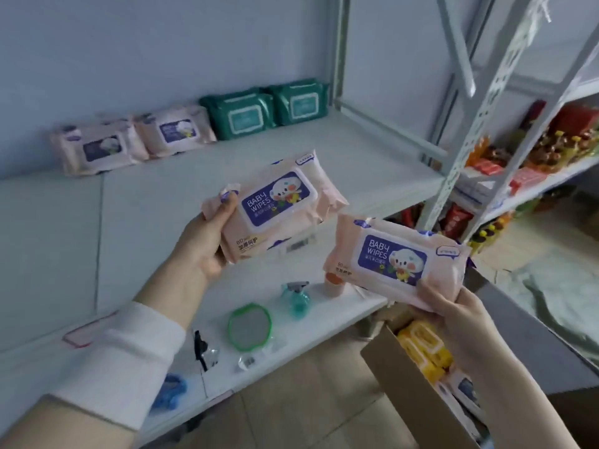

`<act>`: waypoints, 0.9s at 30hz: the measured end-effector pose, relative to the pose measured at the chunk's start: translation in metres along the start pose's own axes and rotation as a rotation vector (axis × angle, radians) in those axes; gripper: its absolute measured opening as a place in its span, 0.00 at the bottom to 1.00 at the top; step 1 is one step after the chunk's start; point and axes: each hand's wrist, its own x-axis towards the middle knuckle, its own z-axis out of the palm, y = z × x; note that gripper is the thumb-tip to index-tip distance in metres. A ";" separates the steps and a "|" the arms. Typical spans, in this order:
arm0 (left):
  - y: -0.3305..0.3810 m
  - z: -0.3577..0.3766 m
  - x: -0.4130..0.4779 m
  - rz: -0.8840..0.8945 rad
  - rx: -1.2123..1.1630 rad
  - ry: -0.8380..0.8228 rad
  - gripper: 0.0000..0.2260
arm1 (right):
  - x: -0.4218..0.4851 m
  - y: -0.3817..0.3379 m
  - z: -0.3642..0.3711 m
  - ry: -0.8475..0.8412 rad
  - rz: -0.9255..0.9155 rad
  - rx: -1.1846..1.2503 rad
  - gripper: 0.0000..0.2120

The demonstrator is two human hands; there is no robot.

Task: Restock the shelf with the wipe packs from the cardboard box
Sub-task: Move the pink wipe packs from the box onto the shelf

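Gripping a pink pack [272,205] in left hand [207,238], right hand [453,312] clasping another pack [395,259]

Pink wipe packs [274,202] with navy labels — teal packs [240,116] behind, yellow ones [421,348] boxed.

light: soft, even, cool | shadows: faint | blur: slight | edges: wide-angle bowed

Below my left fingers I see a green-rimmed round mirror [249,324], a teal spray bottle [296,298] just right of it, and an orange cup [334,283] beyond. Far right of my right fingers, colourful snack packets [551,140] crowd another rack.
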 end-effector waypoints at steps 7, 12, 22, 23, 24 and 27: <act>0.063 -0.173 0.015 -0.001 -0.053 0.139 0.09 | 0.040 0.014 0.175 -0.179 -0.003 -0.013 0.17; 0.083 -0.242 0.054 0.063 -0.004 0.286 0.05 | 0.083 0.022 0.260 -0.230 0.016 -0.044 0.16; 0.107 -0.302 0.209 0.153 0.106 0.525 0.04 | 0.253 -0.001 0.380 -0.405 -0.018 -0.212 0.09; 0.108 -0.303 0.227 0.173 0.130 0.545 0.04 | 0.273 -0.002 0.392 -0.437 -0.012 -0.250 0.09; 0.110 -0.305 0.245 0.188 0.157 0.562 0.04 | 0.291 -0.003 0.403 -0.462 -0.002 -0.279 0.09; 0.111 -0.311 0.288 0.220 0.267 0.595 0.04 | 0.340 0.002 0.430 -0.442 -0.049 -0.386 0.09</act>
